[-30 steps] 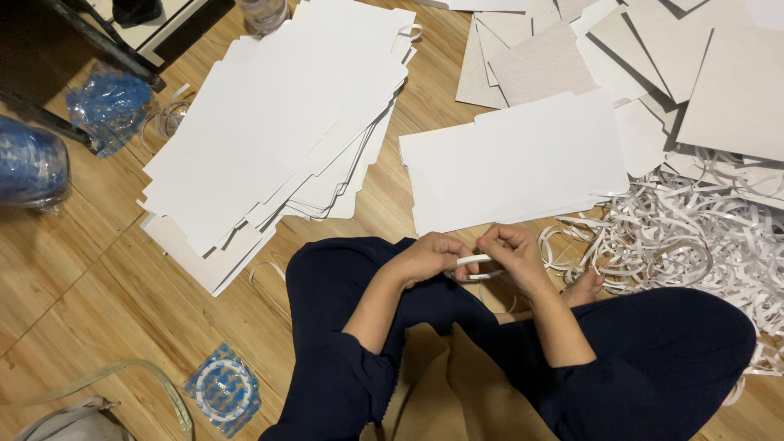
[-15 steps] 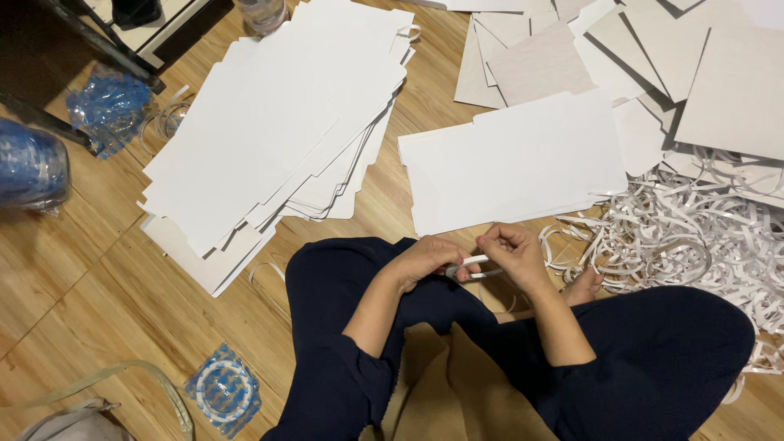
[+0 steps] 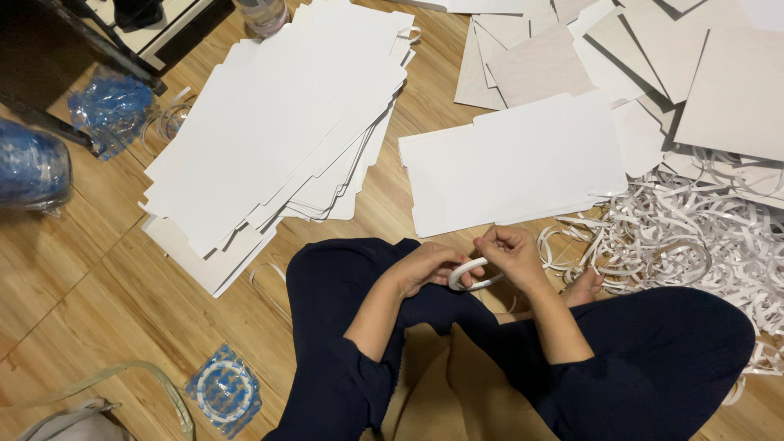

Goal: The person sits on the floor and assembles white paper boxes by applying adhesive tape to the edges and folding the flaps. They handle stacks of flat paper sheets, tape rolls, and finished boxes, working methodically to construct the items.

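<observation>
Fingers (image 3: 490,242) of both hands around thin white tape ring (image 3: 467,273); smooth card sheets (image 3: 514,163) beyond

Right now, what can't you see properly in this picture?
Head view only:
- White tape roll: partly covered by the left hand and right hand.
- Blue bundle: cut off by the left edge.
- Bottle: top cut off by the upper edge.
- Paper strips: too tangled to count.

Hiding most of the tape roll (image 3: 467,274) behind the fingers of the left hand (image 3: 425,268) and right hand (image 3: 508,255). Running off the right edge: paper strips (image 3: 694,237). Getting cut by the left edge: blue bundle (image 3: 28,167). Bottle (image 3: 263,12) cropped at top, contents too blurred to tell.
</observation>
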